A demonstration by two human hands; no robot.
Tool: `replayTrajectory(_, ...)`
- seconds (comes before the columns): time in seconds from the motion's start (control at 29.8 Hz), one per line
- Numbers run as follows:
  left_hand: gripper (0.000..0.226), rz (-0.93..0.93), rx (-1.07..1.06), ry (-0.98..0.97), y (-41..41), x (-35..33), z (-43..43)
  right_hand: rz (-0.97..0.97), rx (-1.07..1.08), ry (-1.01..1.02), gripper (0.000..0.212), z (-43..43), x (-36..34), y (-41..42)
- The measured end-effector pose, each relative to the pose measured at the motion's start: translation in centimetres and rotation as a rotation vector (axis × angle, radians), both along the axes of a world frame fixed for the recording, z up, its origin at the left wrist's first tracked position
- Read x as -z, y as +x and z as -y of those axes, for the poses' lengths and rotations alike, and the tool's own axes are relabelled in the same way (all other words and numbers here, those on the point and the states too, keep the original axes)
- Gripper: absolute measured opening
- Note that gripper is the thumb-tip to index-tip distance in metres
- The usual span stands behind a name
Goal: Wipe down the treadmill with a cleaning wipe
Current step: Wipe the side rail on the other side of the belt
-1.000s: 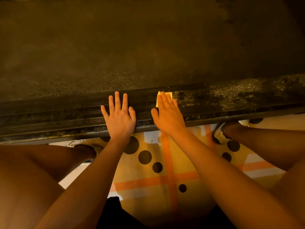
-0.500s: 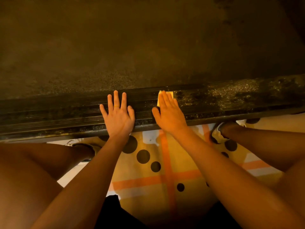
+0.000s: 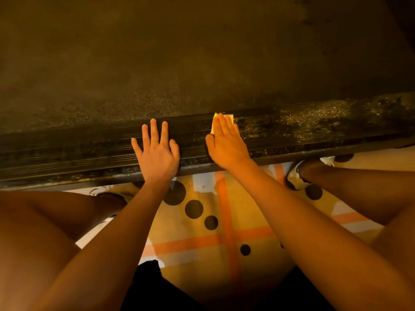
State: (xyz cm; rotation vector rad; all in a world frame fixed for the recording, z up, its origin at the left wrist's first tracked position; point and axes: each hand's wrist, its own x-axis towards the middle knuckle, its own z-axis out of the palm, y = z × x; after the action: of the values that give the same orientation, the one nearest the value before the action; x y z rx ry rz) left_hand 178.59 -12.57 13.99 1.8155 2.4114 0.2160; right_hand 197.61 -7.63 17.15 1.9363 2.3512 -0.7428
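The treadmill's black ribbed side rail (image 3: 78,151) runs across the view, with the dark belt (image 3: 179,59) behind it. My right hand (image 3: 226,142) lies flat on the rail, pressing a folded yellowish wipe (image 3: 230,117) under its fingers; only the wipe's far corner shows past the fingertips. My left hand (image 3: 157,153) rests flat on the rail a little to the left, fingers spread, holding nothing, with a ring on one finger. The rail right of the wipe looks wet and speckled (image 3: 314,122).
I crouch beside the treadmill, knees at both sides of the view. A shoe (image 3: 296,176) sits at the right by the rail, another (image 3: 107,194) at the left. The floor mat (image 3: 202,232) has orange stripes and black dots.
Both hands stay pressed on the rail in nearly the same places; the right hand with the wipe has barely shifted. The view has drifted slightly.
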Motion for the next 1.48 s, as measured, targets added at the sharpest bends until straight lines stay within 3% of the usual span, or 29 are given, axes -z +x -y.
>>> replayTrajectory(0.1,0.057,0.003,0.003,-0.003,0.0,0.0,0.0,0.018,0.022,-0.006,0.065,-1.1,0.2,-0.2)
replayTrajectory(0.3,0.058,-0.009,0.002,-0.007,0.0,0.2,0.0,-0.005,0.035,0.010,0.066,7.1,-0.1,1.4)
replayTrajectory(0.54,0.057,0.006,0.011,-0.013,-0.1,0.0,0.0,0.022,0.042,-0.005,0.065,-0.7,0.3,0.2)
replayTrajectory(0.77,0.057,-0.004,0.000,-0.019,0.0,-0.1,0.0,0.010,0.015,0.021,0.065,7.1,-0.6,2.0)
replayTrajectory(1.01,0.057,-0.006,0.015,-0.050,-0.1,-0.3,-0.1,0.095,-0.012,0.005,0.068,-0.3,-0.1,0.8)
replayTrajectory(1.28,0.058,0.032,0.039,-0.107,0.1,-1.2,-0.2,0.041,-0.124,0.134,0.060,2.4,0.6,3.3)
replayTrajectory(1.48,0.055,0.076,0.176,-0.106,1.2,-2.3,-1.0,0.007,-0.184,0.149,0.073,1.3,0.6,3.2)
